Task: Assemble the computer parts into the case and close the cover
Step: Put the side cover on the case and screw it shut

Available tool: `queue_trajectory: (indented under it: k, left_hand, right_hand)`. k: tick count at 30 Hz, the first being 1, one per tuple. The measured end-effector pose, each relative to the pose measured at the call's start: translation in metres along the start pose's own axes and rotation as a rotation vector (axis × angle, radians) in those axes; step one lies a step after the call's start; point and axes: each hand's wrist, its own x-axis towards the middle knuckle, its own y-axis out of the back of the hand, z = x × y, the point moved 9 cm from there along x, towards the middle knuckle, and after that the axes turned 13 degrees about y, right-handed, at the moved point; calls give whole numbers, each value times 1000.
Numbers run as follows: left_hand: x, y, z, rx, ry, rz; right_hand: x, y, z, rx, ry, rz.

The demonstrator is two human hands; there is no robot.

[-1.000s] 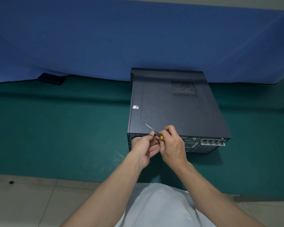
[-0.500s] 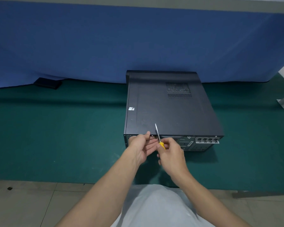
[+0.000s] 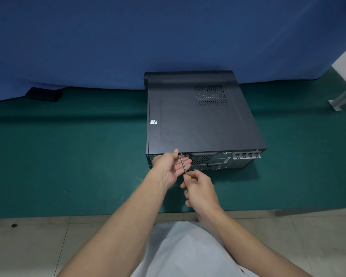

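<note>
Fingers (image 3: 185,162) of the left hand (image 3: 169,166) spread behind the screwdriver (image 3: 183,164) — right hand (image 3: 200,191) curled around its handle — at the case (image 3: 198,120) rear.

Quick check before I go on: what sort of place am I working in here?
Probably a makeshift indoor workstation, not a proper repair bench: the computer case lies on a green felt mat spread over a tiled floor, with a blue cloth backdrop behind.
</note>
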Motion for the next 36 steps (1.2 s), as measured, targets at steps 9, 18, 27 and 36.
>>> queue_trajectory:
  k: [9,18,27,36]
  left_hand:
    - [0,0,-1,-5,16,4]
    - [1,3,0,17,2,28]
    - [1,8,6,95,-59,88]
    - [1,2,4,114,-80,80]
  right_hand:
    - [-1,-2,-7,-98,30,41]
    - [-8,-19,-1,523,-149,76]
    - [-6,-9,-14,-105,-2,147]
    - [-4,-2,2,-70,-39,185]
